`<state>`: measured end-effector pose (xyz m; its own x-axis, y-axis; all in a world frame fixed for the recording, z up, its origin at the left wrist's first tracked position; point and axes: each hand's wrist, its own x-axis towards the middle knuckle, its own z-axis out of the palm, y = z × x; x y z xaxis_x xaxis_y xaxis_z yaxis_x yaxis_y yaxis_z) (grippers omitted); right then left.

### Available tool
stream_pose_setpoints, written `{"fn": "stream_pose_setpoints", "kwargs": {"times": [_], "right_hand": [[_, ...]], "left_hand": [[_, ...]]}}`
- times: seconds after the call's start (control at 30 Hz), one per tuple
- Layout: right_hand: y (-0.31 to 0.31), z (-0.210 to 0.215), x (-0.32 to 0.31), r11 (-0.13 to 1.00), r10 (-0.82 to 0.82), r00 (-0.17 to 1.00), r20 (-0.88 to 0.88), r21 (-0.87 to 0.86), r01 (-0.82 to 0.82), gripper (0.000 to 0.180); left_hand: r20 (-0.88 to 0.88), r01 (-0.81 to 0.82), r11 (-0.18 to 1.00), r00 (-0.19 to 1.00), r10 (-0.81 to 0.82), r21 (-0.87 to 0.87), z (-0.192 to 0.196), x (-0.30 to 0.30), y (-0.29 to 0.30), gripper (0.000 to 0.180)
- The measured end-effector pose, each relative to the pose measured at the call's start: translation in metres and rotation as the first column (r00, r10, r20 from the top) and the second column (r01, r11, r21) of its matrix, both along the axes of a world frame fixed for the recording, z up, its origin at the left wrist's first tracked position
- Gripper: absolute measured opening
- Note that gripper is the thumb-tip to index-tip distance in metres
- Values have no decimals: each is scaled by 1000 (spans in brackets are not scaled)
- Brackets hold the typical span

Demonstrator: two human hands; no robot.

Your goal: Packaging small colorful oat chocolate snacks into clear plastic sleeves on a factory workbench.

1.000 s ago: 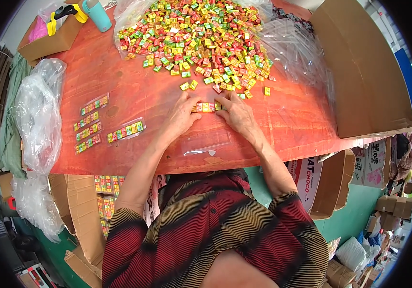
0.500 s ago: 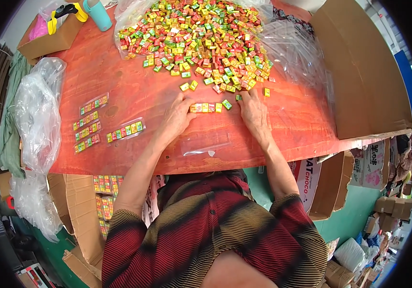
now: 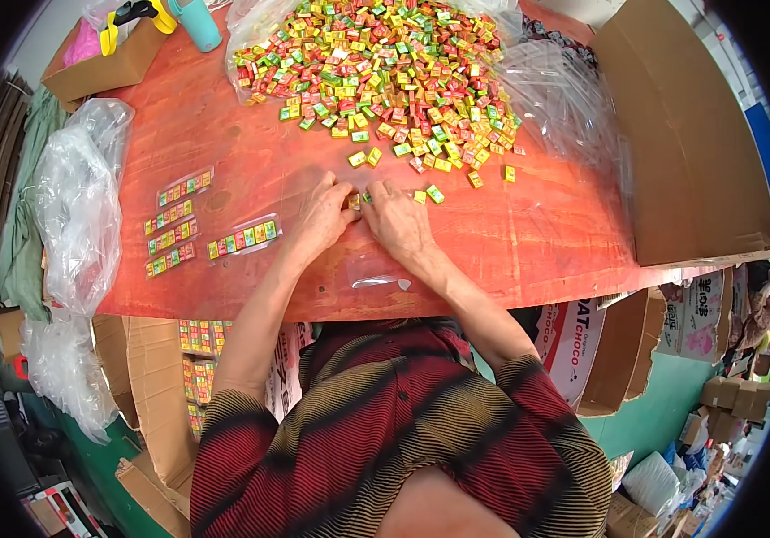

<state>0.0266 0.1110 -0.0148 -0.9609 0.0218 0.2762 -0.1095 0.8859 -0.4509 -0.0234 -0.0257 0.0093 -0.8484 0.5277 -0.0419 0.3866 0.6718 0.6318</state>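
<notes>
Small red, yellow and green boxes (image 3: 354, 203) stand between my hands on the red table; my right hand covers most of their row. My left hand (image 3: 322, 220) is closed at the row's left end, its thumb and fingers against the boxes. With fingers bent, my right hand (image 3: 400, 224) presses on a small green box (image 3: 367, 197) next to them. Beyond it lie a loose yellow box (image 3: 420, 196) and a green box (image 3: 436, 194). Close to the table's front edge is a clear plastic sleeve (image 3: 378, 271), partly behind my right wrist.
A big heap of the same boxes (image 3: 385, 72) spills from a clear bag at the back. Several filled clear packs (image 3: 243, 238) lie at left. A cardboard box (image 3: 685, 134) stands at right beside clear plastic sleeves (image 3: 564, 99). Plastic bags (image 3: 80, 206) hang over the left edge.
My right hand has moved left from beside the heap to the row, bringing a green box against it. It now hides most of the row. My left hand stays at the row's left end.
</notes>
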Motion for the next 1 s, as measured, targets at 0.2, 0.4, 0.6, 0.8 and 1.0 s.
{"fn": "stream_pose_setpoints", "kwargs": {"times": [0.2, 0.4, 0.6, 0.8, 1.0], "right_hand": [[24, 22, 14, 982, -102, 994, 43, 166, 93, 41], [66, 21, 22, 997, -3, 996, 86, 78, -3, 52], [65, 20, 20, 997, 60, 964, 258, -54, -47, 46], [73, 18, 17, 996, 93, 944, 317, -36, -86, 39], [71, 25, 23, 997, 69, 969, 236, -40, -61, 33]], "left_hand": [[-36, 34, 993, 999, -30, 110, -8, 3, -11, 45], [-10, 101, 985, 995, -101, 137, -3, 6, 7, 50], [-119, 141, 979, 985, -124, 146, -12, 3, 17, 46], [-116, 180, 973, 980, -163, 148, -16, -4, 17, 40], [-135, 173, 974, 979, -154, 144, -7, -1, 19, 37]]}}
